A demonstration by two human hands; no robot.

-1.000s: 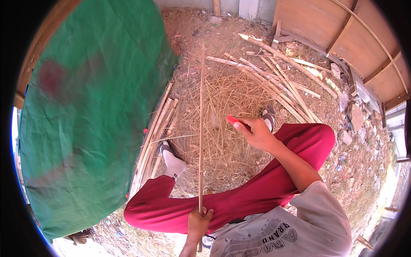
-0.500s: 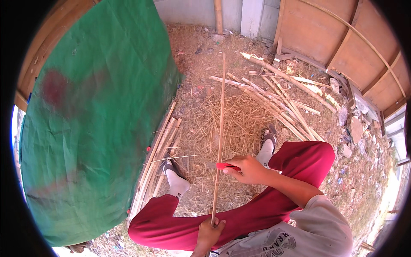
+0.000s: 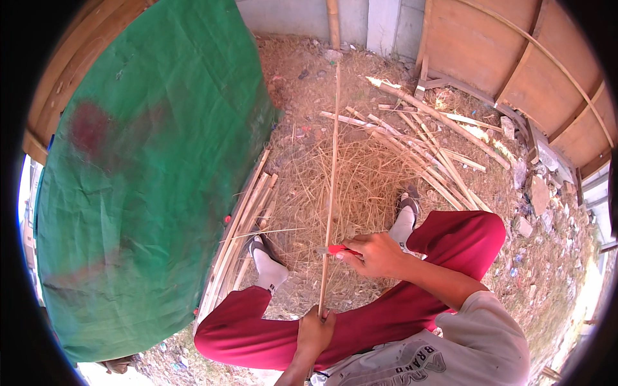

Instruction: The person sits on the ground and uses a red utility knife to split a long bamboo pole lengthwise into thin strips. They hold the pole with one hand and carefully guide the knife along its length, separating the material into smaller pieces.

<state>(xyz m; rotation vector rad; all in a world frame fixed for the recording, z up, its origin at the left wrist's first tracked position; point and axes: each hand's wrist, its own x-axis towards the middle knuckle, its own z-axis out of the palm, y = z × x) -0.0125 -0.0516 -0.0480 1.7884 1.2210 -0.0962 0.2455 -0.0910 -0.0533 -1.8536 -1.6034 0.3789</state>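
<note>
A long, thin bamboo strip points away from me over the shavings between my feet. Near its lower end, at my thigh, my left hand is closed around it. My right hand grips a red-handled utility knife. The short blade lies against the strip, well above my left hand. My right fingers wrap the handle and hide most of it.
Loose shavings cover the ground ahead. A pile of bamboo strips lies at far right, with another bundle beside my left foot. A green tarp stands at left. Stones line the right wooden panel.
My left hand has slid a little up the strip, and the strip's far tip reaches slightly further away. The knife stays at about the same place, its blade now across the strip.
</note>
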